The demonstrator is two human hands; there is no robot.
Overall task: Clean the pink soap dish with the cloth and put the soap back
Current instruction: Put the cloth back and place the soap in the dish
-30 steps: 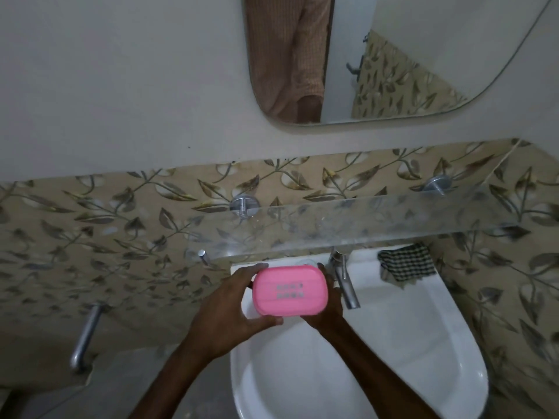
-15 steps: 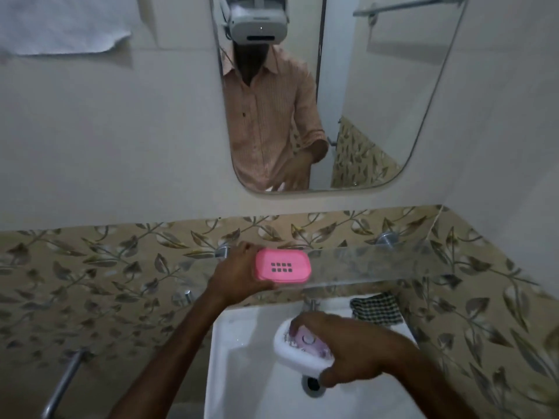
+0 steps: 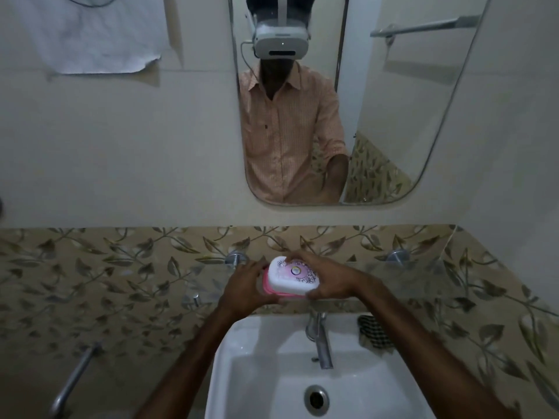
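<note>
The pink soap dish (image 3: 266,282) sits at the level of the glass shelf (image 3: 423,273) above the sink, with a white patterned lid (image 3: 292,278) on top of it. My left hand (image 3: 245,285) grips the dish's left side. My right hand (image 3: 329,281) holds the lid and the dish from the right, fingers over the far edge. Only a pink strip of the dish shows under the lid. No soap is visible. The black-and-white checked cloth (image 3: 373,332) lies crumpled on the sink's back right corner.
A white sink (image 3: 242,373) with a drain (image 3: 316,399) is below my arms, and a metal tap (image 3: 320,343) stands at its back. A mirror (image 3: 393,131) hangs on the wall. A metal pipe (image 3: 74,379) runs at lower left.
My right hand brought the white lid up from over the sink and set it on the pink dish. The view tilted upward, showing more of the mirror.
</note>
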